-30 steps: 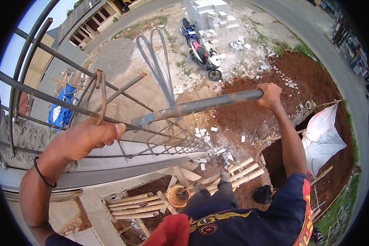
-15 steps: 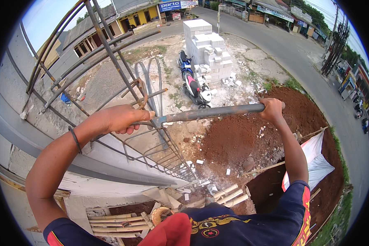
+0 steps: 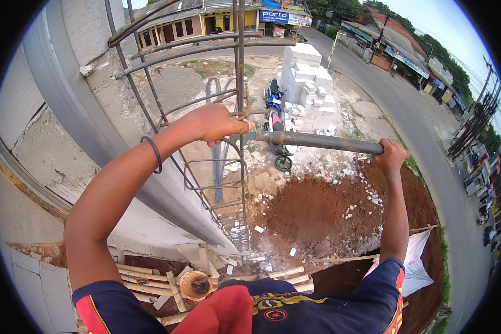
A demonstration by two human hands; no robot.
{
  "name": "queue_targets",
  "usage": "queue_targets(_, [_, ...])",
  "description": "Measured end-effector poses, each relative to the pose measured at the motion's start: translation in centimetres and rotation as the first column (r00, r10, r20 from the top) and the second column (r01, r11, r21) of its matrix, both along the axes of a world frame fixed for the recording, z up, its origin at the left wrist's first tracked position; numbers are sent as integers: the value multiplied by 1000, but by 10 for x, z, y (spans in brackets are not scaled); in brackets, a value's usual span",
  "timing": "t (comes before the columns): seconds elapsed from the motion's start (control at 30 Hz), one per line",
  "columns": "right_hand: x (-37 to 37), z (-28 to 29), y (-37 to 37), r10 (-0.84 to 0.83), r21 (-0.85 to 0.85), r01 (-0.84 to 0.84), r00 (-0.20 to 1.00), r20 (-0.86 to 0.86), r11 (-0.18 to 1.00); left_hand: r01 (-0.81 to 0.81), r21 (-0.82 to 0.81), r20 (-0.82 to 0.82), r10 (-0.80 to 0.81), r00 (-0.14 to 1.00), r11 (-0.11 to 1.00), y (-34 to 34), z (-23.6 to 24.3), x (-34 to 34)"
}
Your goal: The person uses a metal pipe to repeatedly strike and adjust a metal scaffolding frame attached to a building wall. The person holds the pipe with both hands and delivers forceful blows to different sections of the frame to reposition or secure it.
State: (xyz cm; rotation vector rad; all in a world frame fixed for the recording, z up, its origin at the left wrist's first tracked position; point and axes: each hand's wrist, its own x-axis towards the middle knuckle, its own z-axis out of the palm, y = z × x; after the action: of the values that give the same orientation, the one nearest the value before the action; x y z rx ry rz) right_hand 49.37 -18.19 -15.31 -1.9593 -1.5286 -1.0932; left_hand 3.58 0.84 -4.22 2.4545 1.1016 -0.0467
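Note:
My right hand (image 3: 391,155) is closed around the far right end of a long dark pipe-handled rebar bender (image 3: 323,142), held almost level in front of me. The bender's bluish end meets the rebar cage (image 3: 240,67), a tall frame of rusty rods and bent stirrups. There my left hand (image 3: 220,123), with a black band on its wrist, is closed on a rebar piece beside the cage's upright rod. Its fingers hide most of what they grip and the exact contact with the bender.
Left of the cage runs a pale block wall (image 3: 94,119). Far below are a bucket (image 3: 195,285), bamboo poles (image 3: 150,284), a red soil heap (image 3: 303,206) and a white sheet (image 3: 417,261). Motorbikes (image 3: 275,119) stand beside stacked white blocks (image 3: 306,83), with a road beyond.
The bender's right end has dropped relative to its left end, with my right hand still on it. My left hand stays at the cage. The whole view has turned, so the cage looks more upright.

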Motion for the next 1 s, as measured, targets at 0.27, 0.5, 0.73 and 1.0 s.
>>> queue_targets(0.27, [-16,-39,-66,-138,125,149,986,-95,981,-64,-151,-23,61,998,987,0,3,2])
queue_targets(0.5, [-45,-95,-134,-256,99,299,917,-307,949,15,-188,-93,-33,995,982,-1,16,7])
queue_targets(0.73, [-75,-127,-155,-261,153,365,848,-461,918,13,-160,-35,-19,999,987,2,10,5])
queue_targets(1.0, [-112,-162,-151,-244,114,367,791,-561,923,25,-199,-79,-41,996,980,5,10,-5])
